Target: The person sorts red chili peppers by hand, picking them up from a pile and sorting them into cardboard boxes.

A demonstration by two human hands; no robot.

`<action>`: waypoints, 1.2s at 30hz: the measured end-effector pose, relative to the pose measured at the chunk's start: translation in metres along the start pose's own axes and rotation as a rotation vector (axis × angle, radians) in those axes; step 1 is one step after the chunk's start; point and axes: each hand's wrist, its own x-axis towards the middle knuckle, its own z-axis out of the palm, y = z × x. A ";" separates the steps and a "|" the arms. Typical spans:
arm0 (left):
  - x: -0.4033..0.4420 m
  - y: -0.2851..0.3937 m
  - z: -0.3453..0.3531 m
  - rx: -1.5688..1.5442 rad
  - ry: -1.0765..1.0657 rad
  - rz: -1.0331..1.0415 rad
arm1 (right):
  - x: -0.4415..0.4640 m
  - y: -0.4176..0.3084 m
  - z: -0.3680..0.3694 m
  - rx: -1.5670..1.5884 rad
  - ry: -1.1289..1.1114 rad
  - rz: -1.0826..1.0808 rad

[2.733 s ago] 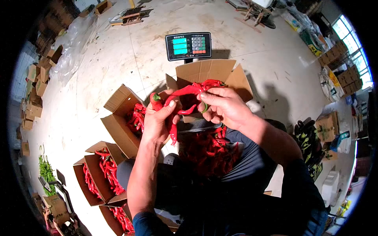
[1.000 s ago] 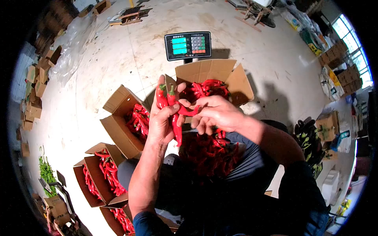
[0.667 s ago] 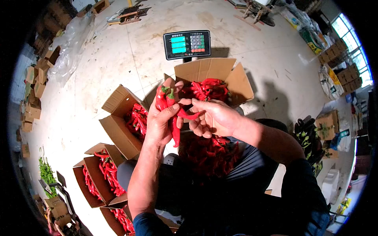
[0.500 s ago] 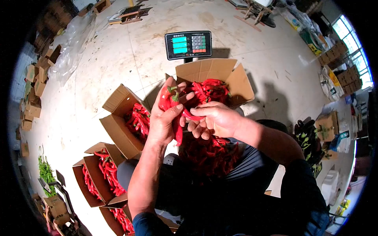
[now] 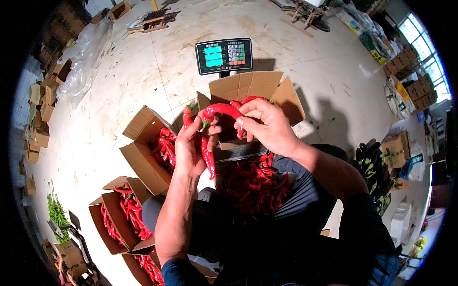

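Observation:
My left hand (image 5: 192, 148) is closed round a long red pepper (image 5: 208, 159) whose tip hangs below the palm and whose stem end shows above the fingers. My right hand (image 5: 267, 125) pinches the lower end of a curved red pepper (image 5: 222, 109), and its green stem end rests by my left fingertips. Just beyond both hands is an open cardboard box (image 5: 243, 85) with red peppers inside. Under them, a heap of red peppers (image 5: 255, 186) lies at my lap.
A scale display (image 5: 223, 56) stands behind the box. More cardboard boxes of red peppers (image 5: 164, 148) are at the left, with green peppers (image 5: 56, 209) farther out. Dark eggplants (image 5: 369, 169) lie at the right. A person's arm shows at the lower left edge.
The curved pepper has been lifted and turned away from the one in my left hand, now arching between both hands. My right hand has moved up and slightly right.

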 end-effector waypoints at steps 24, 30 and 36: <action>-0.012 -0.002 -0.003 0.065 -0.263 0.033 | 0.012 0.015 -0.007 -0.748 0.195 -0.717; -0.010 -0.001 -0.014 0.176 -0.325 0.037 | 0.015 0.015 -0.006 -0.780 0.235 -0.786; -0.007 -0.002 -0.006 0.153 -0.212 0.009 | 0.008 0.010 -0.005 -0.713 0.195 -0.753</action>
